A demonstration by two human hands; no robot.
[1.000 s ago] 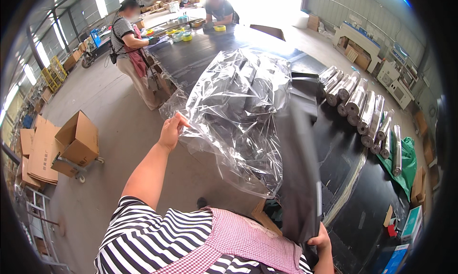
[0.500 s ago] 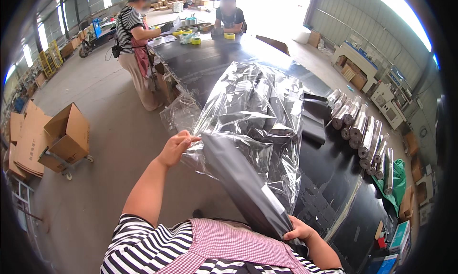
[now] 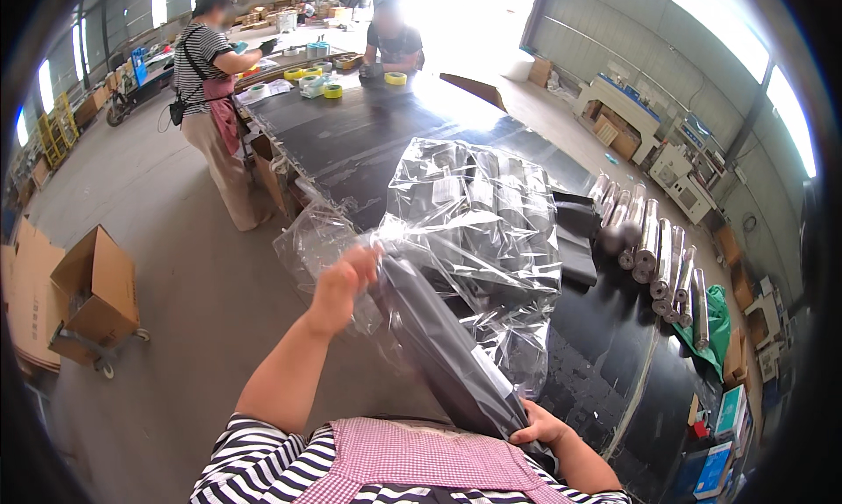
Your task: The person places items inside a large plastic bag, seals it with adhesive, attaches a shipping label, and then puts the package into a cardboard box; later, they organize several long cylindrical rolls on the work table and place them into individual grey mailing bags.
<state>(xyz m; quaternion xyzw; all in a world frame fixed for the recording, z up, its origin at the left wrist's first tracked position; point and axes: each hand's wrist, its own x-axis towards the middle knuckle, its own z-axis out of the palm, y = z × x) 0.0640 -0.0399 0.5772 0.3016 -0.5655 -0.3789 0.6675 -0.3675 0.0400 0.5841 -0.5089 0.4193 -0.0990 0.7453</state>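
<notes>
A dark grey roll of sheeting (image 3: 430,328) with a white label lies slantwise in front of me, clear plastic film around its far part. My right hand (image 3: 542,423) is closed round its near end, by my apron. At the far end, my left hand (image 3: 346,285) pinches the clear plastic film (image 3: 395,232); its fingers are somewhat smeared by motion. Beyond the roll, several more dark rolls (image 3: 504,197) lie side by side on the black table (image 3: 351,127) under shiny clear film.
Several film-wrapped rolls (image 3: 646,254) lie on the table's right, beside a green cloth (image 3: 719,328). Tape rolls (image 3: 332,92) sit at the far end, near two people. On the floor at left, a cardboard box (image 3: 101,285) rests on a wheeled cart.
My left hand has moved slightly right and nearer, drawing film along the roll. The film over the far rolls has shifted. My right hand keeps its grip. The whole view has turned slightly.
</notes>
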